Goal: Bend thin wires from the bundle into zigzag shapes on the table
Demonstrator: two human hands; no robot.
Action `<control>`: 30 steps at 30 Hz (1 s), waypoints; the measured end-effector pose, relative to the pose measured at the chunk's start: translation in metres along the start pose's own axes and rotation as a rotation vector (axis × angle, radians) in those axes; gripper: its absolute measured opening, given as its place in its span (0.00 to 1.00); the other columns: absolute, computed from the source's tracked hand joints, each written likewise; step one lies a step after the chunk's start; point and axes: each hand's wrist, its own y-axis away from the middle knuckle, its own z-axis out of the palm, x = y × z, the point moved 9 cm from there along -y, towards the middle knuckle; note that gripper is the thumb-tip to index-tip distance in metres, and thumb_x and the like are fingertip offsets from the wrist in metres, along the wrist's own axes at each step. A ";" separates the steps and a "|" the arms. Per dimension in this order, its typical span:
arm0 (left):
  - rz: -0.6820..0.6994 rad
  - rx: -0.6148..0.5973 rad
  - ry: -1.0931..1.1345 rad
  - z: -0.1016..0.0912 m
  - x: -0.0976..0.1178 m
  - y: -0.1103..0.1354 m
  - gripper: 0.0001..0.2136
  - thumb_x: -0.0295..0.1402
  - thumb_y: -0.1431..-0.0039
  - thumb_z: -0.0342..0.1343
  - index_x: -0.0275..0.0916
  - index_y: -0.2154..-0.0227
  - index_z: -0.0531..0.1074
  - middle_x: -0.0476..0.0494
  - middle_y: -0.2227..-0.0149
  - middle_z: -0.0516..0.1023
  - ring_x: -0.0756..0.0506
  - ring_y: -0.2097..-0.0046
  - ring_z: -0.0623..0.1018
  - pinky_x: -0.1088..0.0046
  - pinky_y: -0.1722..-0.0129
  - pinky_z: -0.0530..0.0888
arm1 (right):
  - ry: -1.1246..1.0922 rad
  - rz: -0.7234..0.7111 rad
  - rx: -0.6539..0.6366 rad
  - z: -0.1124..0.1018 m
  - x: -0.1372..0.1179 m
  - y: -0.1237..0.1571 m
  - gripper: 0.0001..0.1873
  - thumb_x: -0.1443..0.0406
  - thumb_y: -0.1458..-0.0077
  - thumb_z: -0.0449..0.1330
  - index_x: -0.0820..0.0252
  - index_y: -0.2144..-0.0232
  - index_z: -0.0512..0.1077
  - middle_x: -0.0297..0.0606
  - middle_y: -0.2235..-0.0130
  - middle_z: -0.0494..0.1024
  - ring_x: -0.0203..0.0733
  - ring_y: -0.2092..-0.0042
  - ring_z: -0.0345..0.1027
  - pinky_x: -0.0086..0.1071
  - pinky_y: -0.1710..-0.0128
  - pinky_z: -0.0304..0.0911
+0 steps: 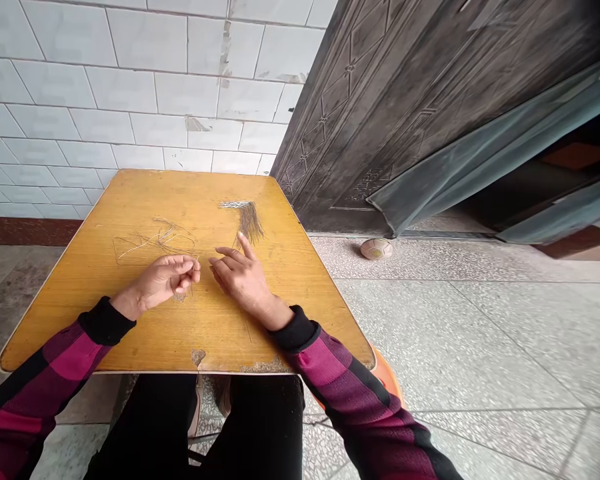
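Observation:
My left hand [157, 281] is pinched shut on a few thin pale strands [194, 275] that stick out from between its fingertips above the yellow wooden tabletop [205, 337]. My right hand [240, 279] lies just to its right with the fingers apart, holding nothing. Directly beyond the right fingertips, a brown bundle of fine fibres [249, 223] fans out from a pale bound strip [235, 204]. Several loose, tangled strands [156, 241] lie on the table farther left, beyond my left hand.
The table's far side meets a white tiled wall [130, 90], and its veneer is chipped along the near edge. To the right stands a dark embossed metal door [380, 113]. A worn ball [376, 249] lies on the terrazzo floor [460, 340]. An orange seat [389, 377] shows below the table's right corner.

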 end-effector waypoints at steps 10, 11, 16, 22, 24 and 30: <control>0.024 0.114 -0.008 -0.009 0.001 -0.002 0.10 0.33 0.52 0.60 0.32 0.82 0.69 0.47 0.83 0.69 0.57 0.83 0.62 0.82 0.84 0.53 | -0.091 -0.107 -0.110 0.009 -0.014 0.000 0.13 0.70 0.36 0.48 0.63 0.63 0.73 0.38 0.69 0.76 0.40 0.58 0.71 0.50 0.37 0.49; 0.043 0.138 0.011 -0.011 0.003 -0.002 0.10 0.32 0.53 0.60 0.32 0.83 0.68 0.48 0.84 0.69 0.57 0.84 0.61 0.82 0.84 0.53 | -0.090 -0.100 -0.129 0.010 -0.013 -0.001 0.14 0.70 0.35 0.47 0.62 0.64 0.73 0.37 0.70 0.75 0.39 0.60 0.71 0.50 0.37 0.49; 0.114 0.213 0.025 -0.015 0.007 -0.001 0.09 0.31 0.54 0.58 0.32 0.84 0.68 0.47 0.85 0.69 0.57 0.84 0.60 0.82 0.84 0.55 | -0.070 -0.036 -0.160 0.009 0.001 0.000 0.17 0.70 0.34 0.44 0.60 0.58 0.73 0.34 0.71 0.75 0.37 0.66 0.69 0.46 0.41 0.54; 0.163 0.240 0.029 -0.013 0.011 0.002 0.08 0.30 0.55 0.57 0.33 0.84 0.69 0.47 0.84 0.69 0.56 0.83 0.62 0.82 0.84 0.56 | 0.036 0.091 -0.237 0.017 0.013 0.008 0.16 0.69 0.37 0.49 0.59 0.51 0.72 0.35 0.75 0.74 0.36 0.73 0.64 0.30 0.70 0.58; 0.169 0.252 0.044 -0.015 0.013 0.003 0.08 0.30 0.54 0.57 0.33 0.83 0.69 0.47 0.84 0.68 0.56 0.82 0.62 0.82 0.84 0.56 | 0.031 0.143 -0.276 0.020 0.015 0.011 0.17 0.68 0.37 0.48 0.58 0.50 0.71 0.35 0.74 0.74 0.34 0.75 0.62 0.30 0.75 0.52; 0.189 0.276 0.100 -0.023 0.021 0.005 0.08 0.29 0.53 0.57 0.33 0.84 0.69 0.49 0.86 0.66 0.56 0.82 0.62 0.82 0.83 0.58 | -0.009 0.231 -0.355 0.025 0.020 0.013 0.14 0.68 0.38 0.47 0.59 0.59 0.72 0.34 0.74 0.75 0.33 0.78 0.59 0.31 0.77 0.42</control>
